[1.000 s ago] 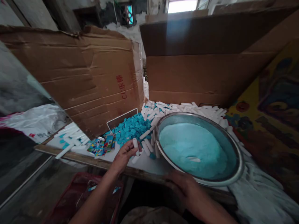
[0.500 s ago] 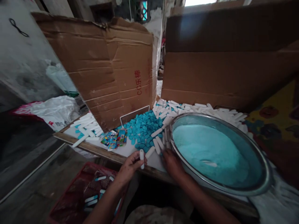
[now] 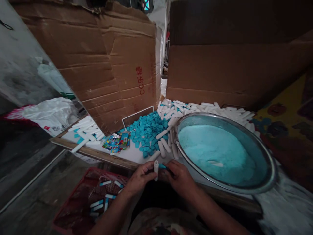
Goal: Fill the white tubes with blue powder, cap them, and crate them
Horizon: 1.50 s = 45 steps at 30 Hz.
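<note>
Upright between the thumb and fingers of my left hand (image 3: 140, 178) is a small white plastic tube (image 3: 156, 170), its open mouth facing up. My right hand (image 3: 181, 174) is closed close beside it, pinching a blue cap (image 3: 161, 166) just right of the tube's mouth. Whether cap and tube touch I cannot tell. Beyond the hands lies a heap of blue caps (image 3: 149, 130), with loose white tubes (image 3: 164, 146) next to it. A steel basin (image 3: 179, 143) of pale blue powder (image 3: 210, 143) stands to the right, with a white scoop-like piece (image 3: 215, 163) in the powder.
Cardboard sheets (image 3: 127, 65) stand along the back. Colourful packets (image 3: 117, 142) and more white tubes (image 3: 88, 129) lie at the left of the table, whose wooden edge (image 3: 97, 155) runs in front. Below, a red crate (image 3: 73, 199) holds several capped tubes (image 3: 97, 207).
My right hand has come from the tubes beside the basin to my left hand, now with a blue cap. The left hand and tube have shifted slightly right. The view has tilted down.
</note>
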{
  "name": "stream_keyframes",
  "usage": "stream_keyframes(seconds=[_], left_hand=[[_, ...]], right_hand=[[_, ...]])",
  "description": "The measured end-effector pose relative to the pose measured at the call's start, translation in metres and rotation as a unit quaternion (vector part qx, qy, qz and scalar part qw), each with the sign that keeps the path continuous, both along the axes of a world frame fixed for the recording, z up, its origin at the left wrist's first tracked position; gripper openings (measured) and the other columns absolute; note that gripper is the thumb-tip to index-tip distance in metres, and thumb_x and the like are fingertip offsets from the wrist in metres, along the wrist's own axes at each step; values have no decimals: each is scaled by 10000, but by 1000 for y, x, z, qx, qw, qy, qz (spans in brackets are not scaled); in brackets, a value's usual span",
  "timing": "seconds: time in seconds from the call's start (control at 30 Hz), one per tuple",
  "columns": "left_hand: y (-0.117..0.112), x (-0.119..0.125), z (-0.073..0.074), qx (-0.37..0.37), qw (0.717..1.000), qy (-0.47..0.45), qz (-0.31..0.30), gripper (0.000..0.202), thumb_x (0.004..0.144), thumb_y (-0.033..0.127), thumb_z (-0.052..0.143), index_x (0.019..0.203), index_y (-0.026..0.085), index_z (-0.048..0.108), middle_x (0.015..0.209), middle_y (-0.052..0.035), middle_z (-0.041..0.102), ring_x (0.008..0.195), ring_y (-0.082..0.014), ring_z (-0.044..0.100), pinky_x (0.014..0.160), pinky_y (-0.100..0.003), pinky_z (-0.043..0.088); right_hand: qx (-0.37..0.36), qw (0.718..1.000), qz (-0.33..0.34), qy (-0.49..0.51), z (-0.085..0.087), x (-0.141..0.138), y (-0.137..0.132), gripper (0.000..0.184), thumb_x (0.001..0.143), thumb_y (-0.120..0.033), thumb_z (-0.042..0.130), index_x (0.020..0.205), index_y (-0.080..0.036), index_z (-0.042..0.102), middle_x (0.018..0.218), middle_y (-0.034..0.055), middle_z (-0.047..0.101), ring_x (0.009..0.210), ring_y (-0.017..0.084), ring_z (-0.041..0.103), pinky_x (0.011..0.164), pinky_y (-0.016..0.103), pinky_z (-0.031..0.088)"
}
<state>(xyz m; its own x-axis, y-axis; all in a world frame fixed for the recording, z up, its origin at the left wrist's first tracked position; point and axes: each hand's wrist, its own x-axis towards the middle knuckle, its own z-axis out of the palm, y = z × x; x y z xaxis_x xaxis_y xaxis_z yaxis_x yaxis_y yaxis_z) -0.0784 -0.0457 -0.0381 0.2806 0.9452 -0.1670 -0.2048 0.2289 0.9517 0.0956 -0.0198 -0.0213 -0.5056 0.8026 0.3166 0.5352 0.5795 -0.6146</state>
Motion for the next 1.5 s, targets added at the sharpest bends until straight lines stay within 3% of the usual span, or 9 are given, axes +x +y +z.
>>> stream_keyframes(seconds=[0.2,0.3,0.4,0.6,0.9,1.0,1.2,1.33,1.5], left_hand=[[-2,-2,3,22,999,42,7,365,682,309,641,1009,151,612,967,-66,643,911,-226,551,820,-323,413],[-5,-8,4,61,987,149,19,282,701,294,611,947,158,628,926,-44,647,903,-218,546,842,-312,399],[-8,-13,5,93,966,240,-1,265,716,293,586,944,167,634,919,-36,649,894,-219,548,837,-301,396],[-9,-10,14,132,951,263,-89,270,766,303,528,970,159,631,917,-41,655,859,-208,566,784,-264,406],[-8,-5,17,158,923,320,-144,238,791,280,506,960,157,619,908,-38,651,840,-197,573,750,-241,401],[-10,2,16,173,892,389,-152,256,777,313,541,987,182,607,931,-48,658,851,-210,586,750,-250,409],[-8,17,10,156,795,568,-145,219,736,268,559,932,189,618,874,-118,680,801,-285,629,697,-323,443],[-7,18,14,129,764,616,-139,201,738,209,495,898,166,610,851,-142,682,801,-298,640,694,-346,464],[-14,10,17,92,745,643,-153,229,747,201,456,935,187,587,911,-104,685,854,-247,636,728,-301,462]], right_hand=[[-25,1000,-8,-11,3,1,-3,174,817,-181,417,774,-173,585,724,54,576,678,166,531,610,266,408],[-143,987,-16,70,8,6,-1,215,818,-283,426,700,-179,572,641,16,558,624,151,512,564,248,387],[-288,947,-4,144,14,10,-1,260,784,-394,450,679,-185,562,535,-29,490,500,113,445,470,220,336],[-437,884,-3,167,15,11,-3,284,673,-453,534,592,-182,524,446,-59,454,357,61,328,360,193,227],[-492,859,-12,138,6,11,-5,283,633,-454,551,564,-183,503,434,-54,498,332,61,353,341,192,227],[-478,873,4,94,4,13,-3,257,649,-412,537,543,-179,509,424,-52,487,347,61,356,362,193,235],[-491,869,13,55,-3,10,1,200,675,-308,499,522,-180,481,389,-64,421,357,63,304,377,204,198],[-462,884,-15,77,-8,-1,0,180,665,-225,484,501,-181,422,402,-75,355,404,65,295,409,203,208],[-446,895,-8,14,-7,-18,-3,152,658,-130,465,523,-176,413,430,-78,343,431,68,310,424,201,221]])
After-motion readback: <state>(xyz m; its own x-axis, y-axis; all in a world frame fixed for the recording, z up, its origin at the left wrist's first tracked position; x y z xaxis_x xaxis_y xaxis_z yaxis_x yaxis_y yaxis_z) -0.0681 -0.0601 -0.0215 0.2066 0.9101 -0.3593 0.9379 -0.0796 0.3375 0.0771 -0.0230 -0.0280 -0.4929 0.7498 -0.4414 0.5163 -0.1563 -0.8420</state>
